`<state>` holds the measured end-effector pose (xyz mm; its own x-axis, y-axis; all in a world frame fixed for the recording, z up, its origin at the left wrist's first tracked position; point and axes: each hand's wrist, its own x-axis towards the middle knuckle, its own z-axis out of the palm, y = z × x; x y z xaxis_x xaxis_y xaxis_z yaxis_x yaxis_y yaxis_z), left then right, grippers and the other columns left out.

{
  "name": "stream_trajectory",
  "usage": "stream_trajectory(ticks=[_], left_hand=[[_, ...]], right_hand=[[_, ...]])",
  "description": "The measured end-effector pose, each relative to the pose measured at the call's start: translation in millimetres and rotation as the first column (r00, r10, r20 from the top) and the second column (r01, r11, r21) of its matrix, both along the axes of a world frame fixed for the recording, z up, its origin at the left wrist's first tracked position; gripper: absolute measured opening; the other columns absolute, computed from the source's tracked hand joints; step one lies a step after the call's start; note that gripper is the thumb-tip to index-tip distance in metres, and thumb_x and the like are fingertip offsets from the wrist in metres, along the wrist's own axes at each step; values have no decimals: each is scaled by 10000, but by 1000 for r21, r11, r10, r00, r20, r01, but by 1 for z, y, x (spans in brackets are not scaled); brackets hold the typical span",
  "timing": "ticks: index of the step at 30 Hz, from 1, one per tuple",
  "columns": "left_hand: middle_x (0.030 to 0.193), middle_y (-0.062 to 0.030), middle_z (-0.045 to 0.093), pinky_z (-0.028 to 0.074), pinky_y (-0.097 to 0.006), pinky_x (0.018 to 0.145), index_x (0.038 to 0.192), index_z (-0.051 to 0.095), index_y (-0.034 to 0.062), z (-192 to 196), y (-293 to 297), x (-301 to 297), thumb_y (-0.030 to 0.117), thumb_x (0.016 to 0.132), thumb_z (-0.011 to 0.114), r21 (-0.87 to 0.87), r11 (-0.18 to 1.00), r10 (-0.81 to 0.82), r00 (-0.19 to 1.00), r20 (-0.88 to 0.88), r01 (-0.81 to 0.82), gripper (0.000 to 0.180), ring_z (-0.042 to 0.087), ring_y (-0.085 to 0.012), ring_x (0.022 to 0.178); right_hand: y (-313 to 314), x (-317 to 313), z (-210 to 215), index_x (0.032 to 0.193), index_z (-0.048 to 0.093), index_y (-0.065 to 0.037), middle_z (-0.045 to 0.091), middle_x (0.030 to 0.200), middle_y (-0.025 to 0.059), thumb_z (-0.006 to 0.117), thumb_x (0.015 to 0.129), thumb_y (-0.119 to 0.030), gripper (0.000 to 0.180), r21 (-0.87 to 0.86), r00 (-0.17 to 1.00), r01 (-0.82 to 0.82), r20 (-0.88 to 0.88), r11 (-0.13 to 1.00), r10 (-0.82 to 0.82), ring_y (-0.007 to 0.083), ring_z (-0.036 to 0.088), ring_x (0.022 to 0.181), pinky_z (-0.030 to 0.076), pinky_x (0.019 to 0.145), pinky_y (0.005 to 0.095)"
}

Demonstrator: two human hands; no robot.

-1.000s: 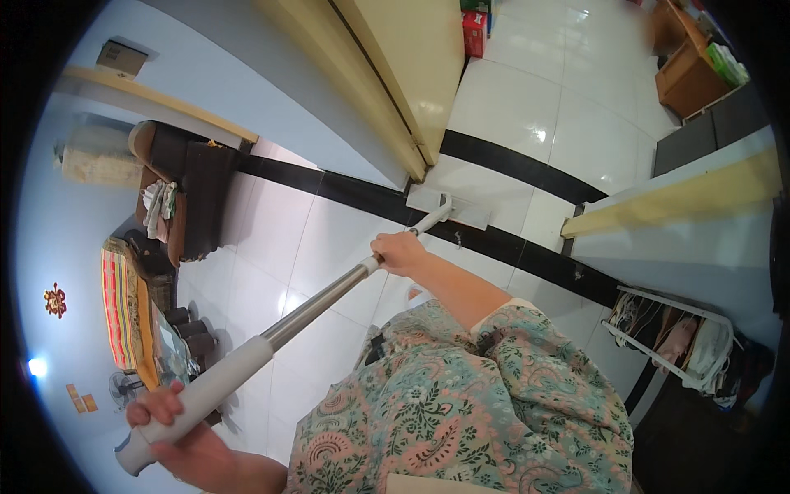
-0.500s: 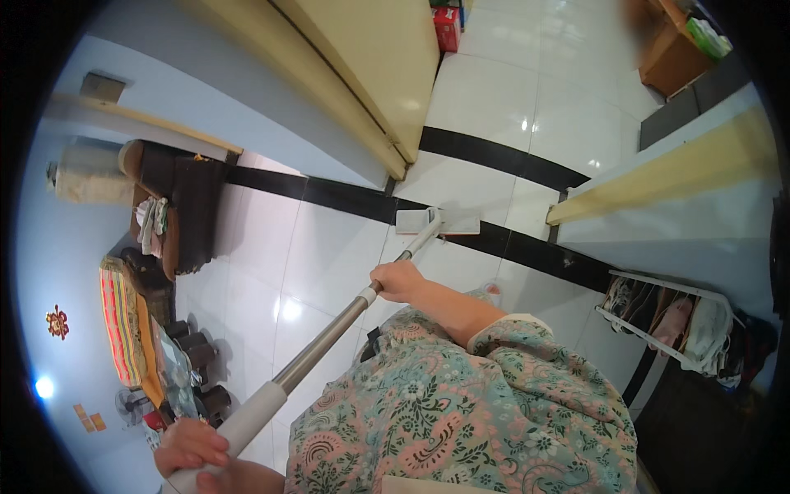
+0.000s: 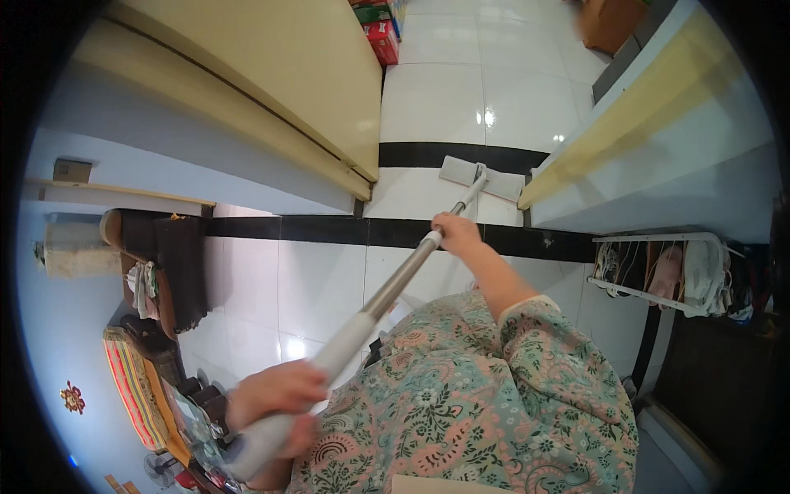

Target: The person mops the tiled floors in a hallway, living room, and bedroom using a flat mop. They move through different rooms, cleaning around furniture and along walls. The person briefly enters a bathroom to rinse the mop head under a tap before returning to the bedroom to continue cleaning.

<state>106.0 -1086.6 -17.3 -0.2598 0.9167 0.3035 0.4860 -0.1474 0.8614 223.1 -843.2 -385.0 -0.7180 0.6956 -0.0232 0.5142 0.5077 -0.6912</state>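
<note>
A flat mop (image 3: 393, 292) with a metal pole and a pale grey grip runs slantwise from the lower left up to the doorway. Its flat white mop head (image 3: 502, 186) lies on the white tiles between two black floor bands, its right end close to the right door frame. Around the thick grip near the pole's end, my left hand (image 3: 280, 399) is closed, somewhat smeared by motion. Further up, my right hand (image 3: 457, 233) wraps round the metal pole, with that arm stretched forward.
A cream door (image 3: 313, 74) stands at the left of the doorway, and a yellow door frame (image 3: 634, 107) at the right. Red boxes (image 3: 382, 41) sit beyond the door. A white shoe rack (image 3: 658, 272) is at my right. A dark sofa (image 3: 177, 263) stands at far left.
The mop head has moved forward and right, past the nearer black band toward the right door frame. Both hands have moved right, still gripping the mop; the view has shifted forward.
</note>
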Motion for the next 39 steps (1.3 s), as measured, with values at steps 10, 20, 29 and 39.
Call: stream_trajectory(ticks=[10, 20, 29, 39], left_hand=[[594, -27, 610, 514, -320, 626, 657, 500, 122, 54, -10, -3, 288, 697, 653, -17, 996, 80, 948, -309, -90, 229, 632, -193, 633], [543, 47, 603, 496, -275, 624, 569, 469, 177, 93, -40, -105, 258, 670, 701, 5, 870, -485, 856, -179, 493, 265, 630, -126, 593], [692, -101, 656, 463, -377, 863, 622, 420, 128, 46, 41, -82, 134, 648, 680, 43, 828, -553, 801, 229, 559, 261, 653, -254, 777], [657, -83, 561, 481, -334, 727, 855, 357, 73, 40, 70, 15, 374, 758, 695, 171, 957, -264, 948, 179, 234, 462, 606, -222, 681]], right_hand=[[-67, -26, -3, 832, 566, -142, 585, 850, 58, 580, 703, -93, 139, -161, 998, 12, -61, 987, -22, 276, 580, 861, 460, 723, 376], [-116, -19, 66, 779, 560, -106, 579, 844, 73, 591, 728, -201, 112, -240, 994, -85, -85, 967, 66, 298, 597, 781, 468, 675, 424], [-106, 101, 58, 771, 574, -112, 590, 823, 77, 608, 721, -215, 120, -146, 974, 217, 95, 965, -205, 304, 602, 758, 470, 665, 421], [-73, 193, 81, 739, 578, -126, 603, 769, 32, 643, 704, -237, 133, -187, 969, 228, 141, 955, -204, 255, 605, 768, 468, 671, 394]])
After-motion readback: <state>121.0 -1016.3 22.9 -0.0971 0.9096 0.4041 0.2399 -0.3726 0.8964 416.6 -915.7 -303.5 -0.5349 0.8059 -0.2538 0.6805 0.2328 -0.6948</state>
